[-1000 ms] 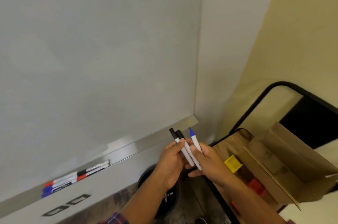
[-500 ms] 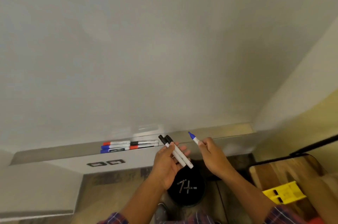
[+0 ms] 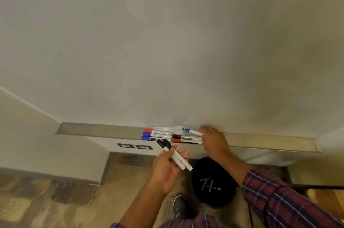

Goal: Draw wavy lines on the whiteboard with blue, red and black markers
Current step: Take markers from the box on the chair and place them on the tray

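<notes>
The blank whiteboard (image 3: 167,41) fills the upper view, with a metal tray (image 3: 260,141) along its bottom edge. My left hand (image 3: 167,166) holds two black-capped markers (image 3: 175,154) below the tray, caps pointing up-left. My right hand (image 3: 214,141) rests at the tray and pinches a blue marker (image 3: 191,131), its tip pointing left just above the tray. Several markers (image 3: 163,135) with red, blue and black caps lie in the tray to the left of my right hand.
A black round bin (image 3: 214,183) stands on the floor under my right forearm. Two dark wall sockets (image 3: 135,146) sit under the tray. My shoe (image 3: 179,204) shows on the patterned floor. A wooden surface (image 3: 325,195) peeks in at the lower right.
My right hand has moved up and forward to the tray with the blue marker. The view has swung left, centring the tray. My left hand keeps hold of the two black markers.
</notes>
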`<state>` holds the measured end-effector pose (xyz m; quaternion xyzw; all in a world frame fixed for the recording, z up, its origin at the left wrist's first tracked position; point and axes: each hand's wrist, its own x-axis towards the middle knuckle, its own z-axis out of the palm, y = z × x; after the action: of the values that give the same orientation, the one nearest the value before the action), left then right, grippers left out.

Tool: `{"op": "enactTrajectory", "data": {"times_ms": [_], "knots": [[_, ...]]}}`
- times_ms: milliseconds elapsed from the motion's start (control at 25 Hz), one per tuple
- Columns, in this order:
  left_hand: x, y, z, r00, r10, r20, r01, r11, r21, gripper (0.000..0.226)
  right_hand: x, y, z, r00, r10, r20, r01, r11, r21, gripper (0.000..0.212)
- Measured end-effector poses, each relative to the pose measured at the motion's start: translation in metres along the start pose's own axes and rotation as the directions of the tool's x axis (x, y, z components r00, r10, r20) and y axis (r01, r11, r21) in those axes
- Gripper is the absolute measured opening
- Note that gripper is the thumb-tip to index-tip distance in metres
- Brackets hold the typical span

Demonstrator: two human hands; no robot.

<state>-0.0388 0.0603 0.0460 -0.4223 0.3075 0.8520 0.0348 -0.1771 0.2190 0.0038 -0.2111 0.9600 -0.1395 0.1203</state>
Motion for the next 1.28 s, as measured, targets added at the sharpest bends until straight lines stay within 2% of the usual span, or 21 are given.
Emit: {"op": "enactTrajectory", "data": {"times_ms": [240,640,760,840,920,1040,1160,1280], "knots": [[0.008,0.015,-0.026,0.999,-0.023,-0.023,0.022,0.999,-0.041,0.029,0.020,-0.010,0.026,0.999,-0.006,0.052,0.015,0.984,-0.176,0.035],[0.019,0.022,-0.031,0.999,-0.054,-0.004,0.054,0.999,-0.010,0.027,0.025,-0.019,0.035,0.995,-0.033,0.091,0.048,0.985,-0.167,0.047],[0.024,0.023,-0.026,0.999,-0.049,0.006,0.049,0.999,-0.008,0.027,0.023,-0.017,0.032,0.999,-0.040,0.032,0.044,0.990,-0.135,0.043],[0.025,0.021,-0.020,0.999,-0.038,0.020,0.039,0.999,-0.011,0.027,0.018,-0.019,0.027,0.998,-0.028,-0.055,0.025,0.998,-0.057,0.029],[0.024,0.018,-0.013,0.999,-0.016,0.042,0.016,1.000,-0.016,0.028,0.006,-0.024,0.018,0.994,0.010,-0.110,0.010,0.984,0.180,0.012],[0.026,0.008,0.001,0.998,0.024,0.055,-0.022,0.999,-0.043,0.029,-0.015,-0.031,0.002,0.999,0.007,-0.053,0.020,0.871,0.492,0.015],[0.024,-0.006,0.015,0.995,0.048,0.085,-0.045,0.999,-0.028,0.026,-0.035,-0.031,-0.005,1.000,0.015,0.007,-0.016,0.787,0.617,0.017],[0.022,-0.018,0.028,0.992,0.052,0.114,-0.050,0.999,-0.021,0.027,-0.042,-0.020,-0.005,0.996,0.035,0.076,-0.076,0.757,0.649,0.008]]}}
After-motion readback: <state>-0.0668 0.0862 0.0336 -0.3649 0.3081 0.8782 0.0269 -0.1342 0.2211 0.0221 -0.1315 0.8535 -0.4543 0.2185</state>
